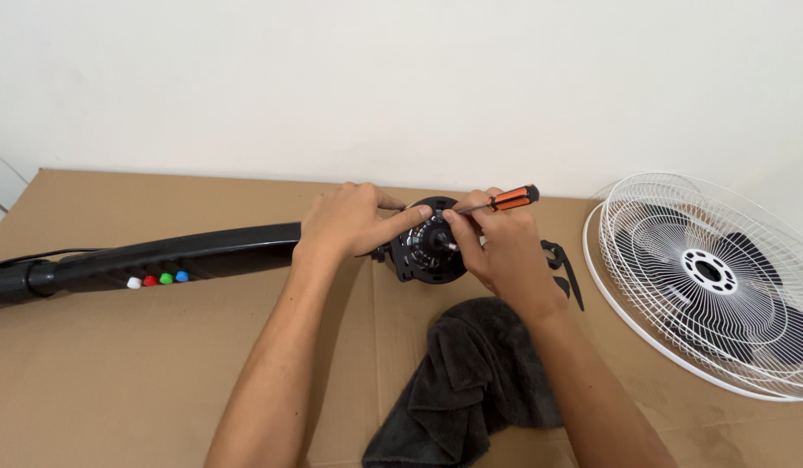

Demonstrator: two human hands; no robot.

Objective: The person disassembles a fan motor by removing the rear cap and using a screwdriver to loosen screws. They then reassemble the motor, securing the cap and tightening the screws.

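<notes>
Head view: screwdriver (497,202) lengthwise, handle upper-right.

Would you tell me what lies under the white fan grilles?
Black fan blades show through the white grilles, which rest on brown cardboard. The wires partly cover the blades, so their number is unclear.

This looks like a room in a home used as a makeshift repair spot, not a fitted workshop. A plain white wall (401,78) rises straight behind the work area. Flattened cardboard (115,381) serves as the work surface, reaching to the wall. On it lies a household standing fan in parts: its black pole (159,257) towards the left edge, white grilles (722,277) at the right edge, and a dark cloth (471,381) near the front edge.
</notes>
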